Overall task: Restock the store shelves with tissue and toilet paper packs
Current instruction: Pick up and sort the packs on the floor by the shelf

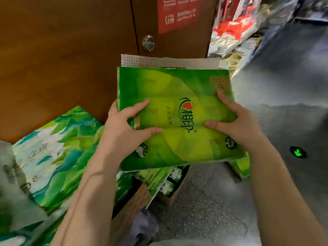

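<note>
A green tissue pack [177, 86] with a red heart logo and a white perforated top flap is held up in front of me, in the middle of the view. My left hand [124, 126] grips its left edge, thumb and forefinger on the front face, other fingers hidden behind. My right hand [234, 121] grips the right edge the same way. Below the pack an open cardboard box [170, 196] on the floor holds more green packs.
A large green-and-white tissue bale [53, 157] lies at the lower left. A brown wooden door [71, 50] with a metal lock and a red notice stands right behind. Stocked shelves [239, 32] run along the upper right beside a grey floor aisle [284, 86].
</note>
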